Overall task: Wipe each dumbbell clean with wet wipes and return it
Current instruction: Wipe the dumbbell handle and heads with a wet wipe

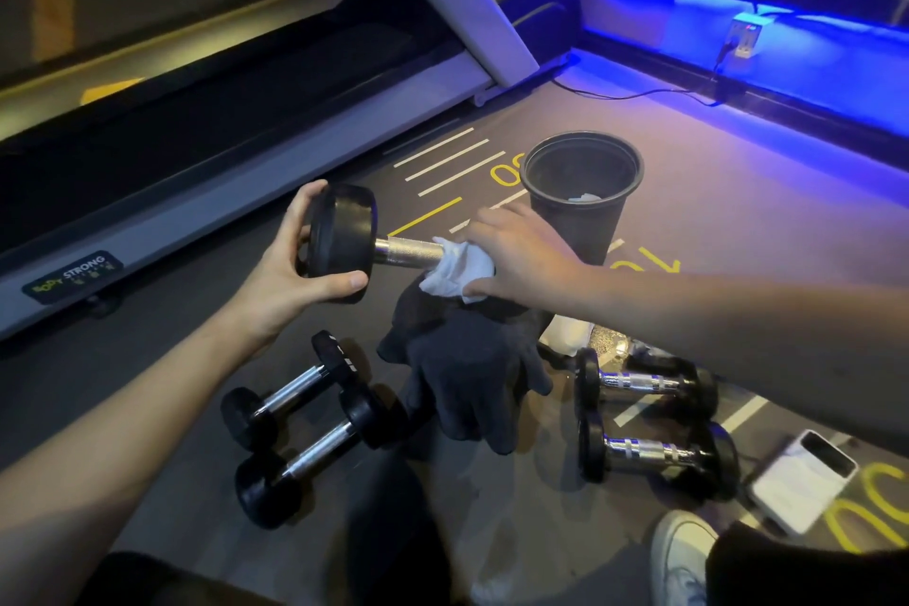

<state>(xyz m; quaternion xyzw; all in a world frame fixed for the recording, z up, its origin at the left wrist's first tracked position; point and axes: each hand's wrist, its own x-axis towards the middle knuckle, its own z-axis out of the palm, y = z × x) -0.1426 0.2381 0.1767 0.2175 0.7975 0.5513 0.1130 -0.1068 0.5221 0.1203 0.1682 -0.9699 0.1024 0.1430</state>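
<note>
A black dumbbell (344, 239) with a chrome handle is held level above the floor. My left hand (290, 261) grips its near black end. My right hand (511, 251) presses a white wet wipe (460, 271) around the handle's far part, hiding the other end. Two small black dumbbells (300, 423) lie on the floor at lower left. Two more dumbbells (644, 418) with chrome handles lie at lower right, under my right forearm.
A black bin (580, 182) with a used wipe inside stands behind my right hand. Dark gloves (467, 369) lie in a heap in the middle. A white phone-like box (802, 477) rests at the right, a white shoe (679, 551) below it. A treadmill frame (196, 192) runs along the left.
</note>
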